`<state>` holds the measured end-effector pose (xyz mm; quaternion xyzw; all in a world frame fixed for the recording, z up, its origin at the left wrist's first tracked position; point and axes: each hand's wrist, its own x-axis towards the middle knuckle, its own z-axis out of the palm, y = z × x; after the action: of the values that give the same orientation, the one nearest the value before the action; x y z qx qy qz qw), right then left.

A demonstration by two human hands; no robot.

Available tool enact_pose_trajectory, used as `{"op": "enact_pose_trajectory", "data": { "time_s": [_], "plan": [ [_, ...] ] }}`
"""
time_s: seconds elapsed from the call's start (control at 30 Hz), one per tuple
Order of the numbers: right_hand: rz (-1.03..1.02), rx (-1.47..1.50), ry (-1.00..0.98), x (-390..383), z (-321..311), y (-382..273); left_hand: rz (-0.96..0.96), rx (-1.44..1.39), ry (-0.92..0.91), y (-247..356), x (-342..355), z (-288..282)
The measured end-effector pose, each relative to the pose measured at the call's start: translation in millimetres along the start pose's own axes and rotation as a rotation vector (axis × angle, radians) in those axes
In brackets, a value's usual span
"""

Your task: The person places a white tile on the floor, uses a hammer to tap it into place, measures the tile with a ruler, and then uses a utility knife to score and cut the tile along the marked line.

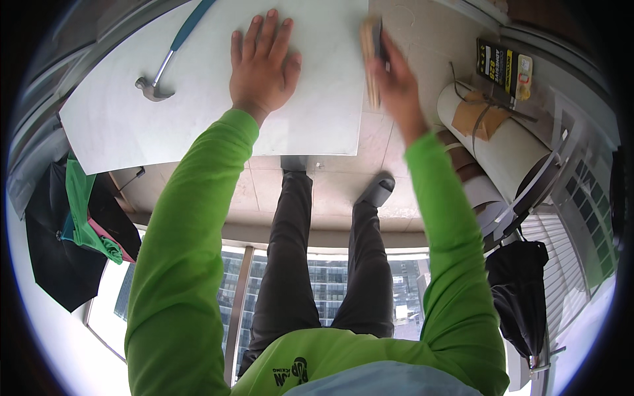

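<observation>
A large white board lies in front of me, above the tiled floor. My left hand rests flat on it with the fingers spread, holding nothing. At the board's right edge, my right hand grips a tan wooden block with a dark side, held with its long side along that edge. Motion blurs the block, and whether it touches the edge is unclear. To the left of my left hand, a claw hammer with a teal handle lies on the board, its metal head toward me.
On the right, a tied white roll lies on the floor beside other rolls. A black and yellow packet sits beyond it. An opened black umbrella with green cloth stands left; a folded black umbrella hangs right. My feet are below the board.
</observation>
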<state>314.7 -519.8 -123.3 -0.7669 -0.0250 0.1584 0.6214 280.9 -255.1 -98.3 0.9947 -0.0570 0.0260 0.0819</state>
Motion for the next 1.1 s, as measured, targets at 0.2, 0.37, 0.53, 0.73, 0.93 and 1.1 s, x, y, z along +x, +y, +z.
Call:
{"op": "enact_pose_trajectory", "data": {
  "time_s": [0.2, 0.37, 0.53, 0.73, 0.93, 1.1],
  "plan": [
    [0.012, 0.011, 0.021, 5.6, -2.3, 0.0, 0.045, -0.013, 0.041, 3.1, 5.8, 1.9],
    [-0.318, -0.01, 0.055, 122.2, -6.4, -34.5, 0.076, -0.042, 0.076, 1.3, 5.0, 8.3],
    [-0.146, -0.094, 0.003, -63.2, 4.9, 15.6, 0.063, -0.014, 0.054, 3.9, 2.7, -1.7],
    [-0.244, -0.476, 0.11, -56.5, 8.2, -15.6, 0.083, 0.007, -0.002, 3.5, 2.8, -7.5],
    [-0.206, -0.761, 0.102, 78.2, -24.0, -23.7, 0.067, -0.005, -0.006, 12.9, 6.8, -3.9],
    [-0.348, -0.812, 0.109, -76.9, -0.1, -24.8, 0.031, -0.011, -0.028, 1.2, 1.3, -9.2]
  ]
}}
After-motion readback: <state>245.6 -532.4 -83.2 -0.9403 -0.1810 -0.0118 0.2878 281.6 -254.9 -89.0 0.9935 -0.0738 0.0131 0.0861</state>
